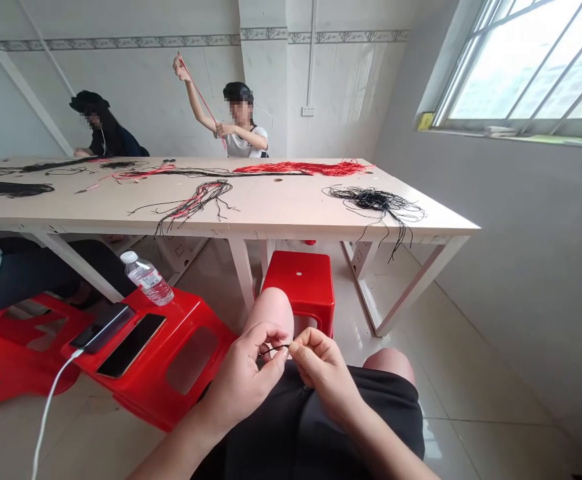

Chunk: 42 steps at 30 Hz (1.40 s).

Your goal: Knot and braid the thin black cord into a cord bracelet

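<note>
A short black cord (275, 348) runs between my left hand (243, 380) and my right hand (323, 373), pinched by the fingertips of both. Its thin ends are hard to follow against my lap. Both hands hover above my black shorts (291, 427), with my bare knee (271, 313) just beyond them. On the pale wooden table (271, 217) ahead lie a tangle of black cords (375, 200), a mixed red and black bunch (195, 203), and a long red bundle (303, 169), all out of reach of my hands.
To my left, a red stool (171, 340) holds several phones, a water bottle (148, 279), and a white charging cable (53, 413). Another red stool (298, 290) stands under the table. Two people sit across the table, one raising red cord. A window (525, 67) lights the right wall.
</note>
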{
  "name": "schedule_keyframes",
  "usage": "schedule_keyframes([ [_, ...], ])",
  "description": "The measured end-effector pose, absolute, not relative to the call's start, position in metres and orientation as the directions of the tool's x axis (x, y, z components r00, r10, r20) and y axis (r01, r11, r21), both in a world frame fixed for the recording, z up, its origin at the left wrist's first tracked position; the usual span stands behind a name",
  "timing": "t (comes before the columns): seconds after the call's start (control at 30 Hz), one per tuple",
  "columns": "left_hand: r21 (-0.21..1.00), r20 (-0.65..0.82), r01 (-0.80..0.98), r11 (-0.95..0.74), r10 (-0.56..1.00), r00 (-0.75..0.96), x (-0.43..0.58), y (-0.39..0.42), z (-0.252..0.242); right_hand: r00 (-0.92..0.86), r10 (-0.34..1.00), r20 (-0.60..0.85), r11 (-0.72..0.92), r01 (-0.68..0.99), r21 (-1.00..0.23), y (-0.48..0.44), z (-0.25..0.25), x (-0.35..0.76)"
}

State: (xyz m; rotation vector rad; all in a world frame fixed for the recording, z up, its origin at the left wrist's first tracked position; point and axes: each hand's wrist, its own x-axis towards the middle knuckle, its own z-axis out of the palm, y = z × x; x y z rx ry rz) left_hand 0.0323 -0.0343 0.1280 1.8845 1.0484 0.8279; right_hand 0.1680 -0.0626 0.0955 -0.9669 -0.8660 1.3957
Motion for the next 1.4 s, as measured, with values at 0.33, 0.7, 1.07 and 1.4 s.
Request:
schedule_keyframes([
  [0.33, 0.686, 0.338, 0.402, -0.606, 0.755, 0.562, 0.029, -0.039, 0.139, 0.019, 0.980, 0.197, 0.197, -0.004, -0.980, -0.068, 0.092, 0.167],
  [0.7, 0.635, 0.421, 0.458, -0.622, 0.776, 0.469, 0.036, -0.049, 0.130, 0.034, 0.964, 0.265, 0.256, 0.167, -0.952, -0.079, 0.084, 0.166],
  [1.07, 0.923, 0.200, 0.218, -0.316, 0.880, 0.430, 0.045, -0.040, 0.146, 0.121, 0.985, 0.126, 0.135, -0.070, -0.988, -0.072, 0.103, 0.186],
  [1.4, 0.961, 0.169, 0.142, -0.237, 0.911, 0.376, 0.050, -0.036, 0.141, 0.071, 0.997, -0.024, 0.004, -0.366, -0.931, -0.068, 0.099, 0.186],
])
